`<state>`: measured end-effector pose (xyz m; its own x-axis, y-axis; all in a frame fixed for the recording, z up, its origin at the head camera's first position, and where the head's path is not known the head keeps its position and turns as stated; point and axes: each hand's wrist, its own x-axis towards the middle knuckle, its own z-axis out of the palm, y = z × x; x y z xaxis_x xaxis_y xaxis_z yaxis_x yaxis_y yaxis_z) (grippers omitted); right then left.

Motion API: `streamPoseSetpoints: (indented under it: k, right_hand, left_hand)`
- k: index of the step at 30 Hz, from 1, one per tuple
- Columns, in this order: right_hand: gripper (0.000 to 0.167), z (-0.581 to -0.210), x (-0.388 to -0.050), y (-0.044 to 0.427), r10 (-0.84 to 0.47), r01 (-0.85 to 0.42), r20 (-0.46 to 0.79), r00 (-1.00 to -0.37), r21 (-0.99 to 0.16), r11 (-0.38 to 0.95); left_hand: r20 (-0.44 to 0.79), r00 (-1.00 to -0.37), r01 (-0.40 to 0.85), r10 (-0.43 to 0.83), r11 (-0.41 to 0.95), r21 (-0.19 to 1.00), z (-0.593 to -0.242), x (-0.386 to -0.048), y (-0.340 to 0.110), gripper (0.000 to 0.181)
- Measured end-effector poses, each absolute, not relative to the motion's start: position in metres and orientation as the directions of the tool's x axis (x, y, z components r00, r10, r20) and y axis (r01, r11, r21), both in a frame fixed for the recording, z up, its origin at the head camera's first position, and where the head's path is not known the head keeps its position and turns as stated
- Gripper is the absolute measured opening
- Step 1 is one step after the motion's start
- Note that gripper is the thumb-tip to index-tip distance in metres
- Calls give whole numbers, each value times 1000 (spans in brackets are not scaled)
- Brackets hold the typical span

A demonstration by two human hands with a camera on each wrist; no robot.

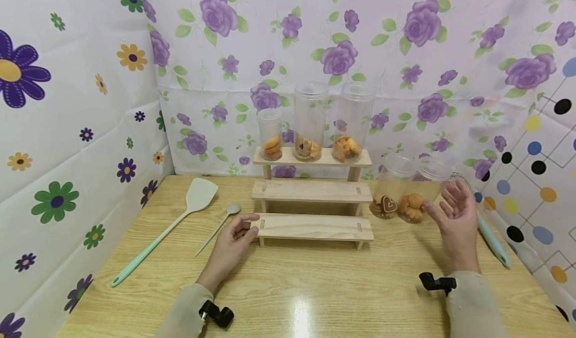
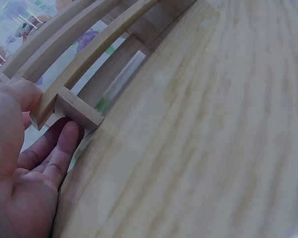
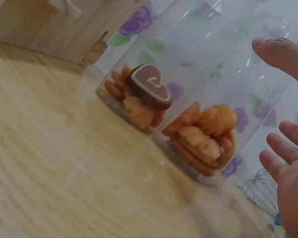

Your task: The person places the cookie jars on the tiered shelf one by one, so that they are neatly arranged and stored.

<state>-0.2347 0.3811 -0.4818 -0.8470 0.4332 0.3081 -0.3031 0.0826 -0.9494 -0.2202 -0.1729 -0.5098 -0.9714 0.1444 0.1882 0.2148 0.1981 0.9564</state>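
A three-step wooden display rack (image 1: 310,226) stands mid-table. My left hand (image 1: 236,238) grips the left end of its lowest step. In the left wrist view, the thumb lies at the step's end and the fingers (image 2: 67,144) bend in against the leg below. To the rack's right are two clear jars, the left jar (image 1: 390,185) holding a brown heart-shaped cookie (image 3: 151,87) among others, the right jar (image 1: 426,184) holding golden cookies (image 3: 203,134). My right hand (image 1: 459,223) hovers just right of the right jar, fingers spread and loosely bent, with nothing in it.
Three clear jars with cookies stand on the top step: a short jar (image 1: 270,133), a tall middle jar (image 1: 310,120) and a tall right jar (image 1: 354,118). A spatula (image 1: 200,195) and a long spoon (image 1: 232,209) lie left. Behind my right hand lies a whisk (image 1: 495,243).
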Motion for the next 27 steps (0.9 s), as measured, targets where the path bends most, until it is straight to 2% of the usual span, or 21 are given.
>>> streamPoseSetpoints:
  k: [10,19,27]
  right_hand:
    - [98,-509,-246,381,401,-221,262,-878,-964,147]
    - [85,-520,-252,382,326,-176,250,-912,-955,240]
    - [87,-521,-254,380,338,-141,253,-907,-936,323]
  left_hand:
    - [185,-971,214,153,197,957,-509,-219,-173,34]
    - [191,-971,217,145,189,958,-509,-220,-172,35]
    - [190,-971,216,147,187,958,-510,-220,-173,34]
